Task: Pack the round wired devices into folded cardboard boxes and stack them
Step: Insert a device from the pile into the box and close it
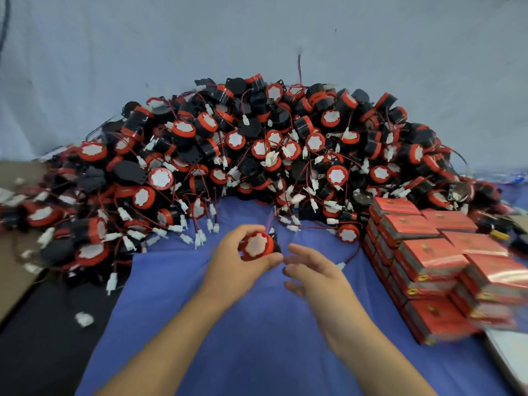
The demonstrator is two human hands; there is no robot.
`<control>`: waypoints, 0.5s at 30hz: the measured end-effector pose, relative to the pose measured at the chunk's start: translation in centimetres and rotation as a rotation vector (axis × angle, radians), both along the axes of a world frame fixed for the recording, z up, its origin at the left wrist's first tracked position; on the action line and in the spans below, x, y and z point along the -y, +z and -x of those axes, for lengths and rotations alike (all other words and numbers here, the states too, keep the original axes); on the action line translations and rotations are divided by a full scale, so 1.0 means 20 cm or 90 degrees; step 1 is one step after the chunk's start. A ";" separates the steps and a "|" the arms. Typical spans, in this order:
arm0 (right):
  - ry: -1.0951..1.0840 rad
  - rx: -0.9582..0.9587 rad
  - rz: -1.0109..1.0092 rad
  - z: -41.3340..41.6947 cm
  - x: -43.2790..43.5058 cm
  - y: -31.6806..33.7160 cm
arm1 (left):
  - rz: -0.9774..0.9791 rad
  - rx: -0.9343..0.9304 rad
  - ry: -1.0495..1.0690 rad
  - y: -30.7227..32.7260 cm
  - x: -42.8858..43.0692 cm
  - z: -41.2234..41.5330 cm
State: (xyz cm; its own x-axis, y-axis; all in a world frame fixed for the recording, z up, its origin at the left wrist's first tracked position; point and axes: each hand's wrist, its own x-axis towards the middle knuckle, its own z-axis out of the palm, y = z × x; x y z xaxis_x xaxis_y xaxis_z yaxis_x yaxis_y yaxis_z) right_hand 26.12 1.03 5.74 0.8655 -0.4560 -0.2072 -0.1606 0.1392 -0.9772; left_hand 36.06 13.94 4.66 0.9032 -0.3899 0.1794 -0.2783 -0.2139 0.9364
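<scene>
Both forearms enter from the near edge over a blue cloth (pixel 257 332); a dark surface (pixel 43 352) lies left of it, with one white scrap (pixel 84 319) on it.

Left hand (pixel 238 262): fingers and thumb curled round the rim of one round device (pixel 257 244), red ring and white face turned up to the camera; the device is held just above the cloth, at centre, and its thin red wire runs up towards the heap.

Right hand (pixel 313 274): loosely open, fingers nearly straight and spread, holding nothing; fingertips near the left thumb, not touching the device.

One white plug (pixel 341 265) on a red lead lies on the cloth just beside the right hand.

Containers: stack of red boxes (pixel 428 258) at right, on the cloth, several layers deep; all look closed, contents not visible; about eight top faces countable, the near right end too blurred for a total.

One loose device (pixel 348 232) lies face up just beside the far left corner of the stack.

Behind, a heap of devices (pixel 257 144) spans nearly the full width, black bodies, red rings, white plugs, wires tangled; too many to count; it curves round the working area and touches the boxes at the far end.

Flat brown cardboard (pixel 13 252) at far left, partly under the heap.

Pale cloth backdrop (pixel 257 38) behind everything.
</scene>
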 end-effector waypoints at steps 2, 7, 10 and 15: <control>-0.002 0.018 -0.065 0.10 -0.01 0.06 | 0.012 -0.010 -0.043 0.09 -0.12 0.12; 0.001 0.064 -0.169 0.27 -0.06 0.22 | -0.016 0.031 -0.178 0.28 -0.31 0.42; 0.004 0.075 -0.139 0.40 -0.10 0.26 | -0.033 0.047 -0.172 0.36 -0.40 0.56; -0.037 0.135 -0.107 0.59 -0.15 0.30 | -0.119 0.098 -0.155 0.38 -0.54 0.72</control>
